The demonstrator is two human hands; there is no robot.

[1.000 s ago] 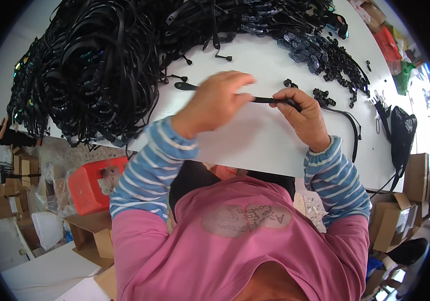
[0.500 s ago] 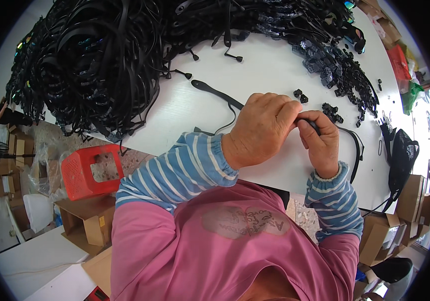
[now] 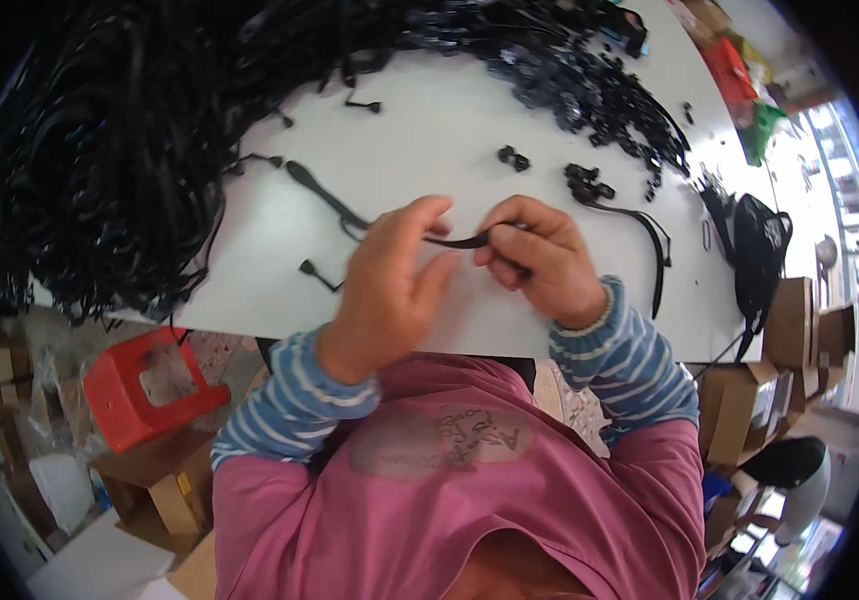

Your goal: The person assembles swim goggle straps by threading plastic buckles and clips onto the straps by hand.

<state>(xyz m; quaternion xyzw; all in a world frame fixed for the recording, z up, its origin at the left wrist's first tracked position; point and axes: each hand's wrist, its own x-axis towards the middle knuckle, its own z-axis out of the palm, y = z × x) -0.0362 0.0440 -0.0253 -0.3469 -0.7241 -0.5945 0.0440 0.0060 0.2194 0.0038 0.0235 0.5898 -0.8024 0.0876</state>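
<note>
A black strap (image 3: 321, 188) lies across the white table in front of me, one wide end pointing to the far left. Its other stretch runs past my left hand (image 3: 384, 285) into my right hand (image 3: 539, 258). The fingers of my right hand pinch the strap, hiding the part inside them. My left hand is open, thumb and fingers apart, beside the strap and slightly blurred. A thinner cord loops beneath the strap near the left fingers. Just beyond my right hand lie small black plastic pieces (image 3: 586, 184) and a second black strap end (image 3: 657, 262).
A large heap of black straps (image 3: 99, 170) covers the table's left and far side. Small black parts (image 3: 589, 115) are piled at the far right. A black mesh bag (image 3: 755, 250) hangs at the right edge. A red plastic stool (image 3: 134, 400) and cardboard boxes (image 3: 739, 410) stand below.
My left hand has loosened from the strap and moved apart from my right hand. Part of the strap now shows between them. The whole view has shifted, so the table things appear further left.
</note>
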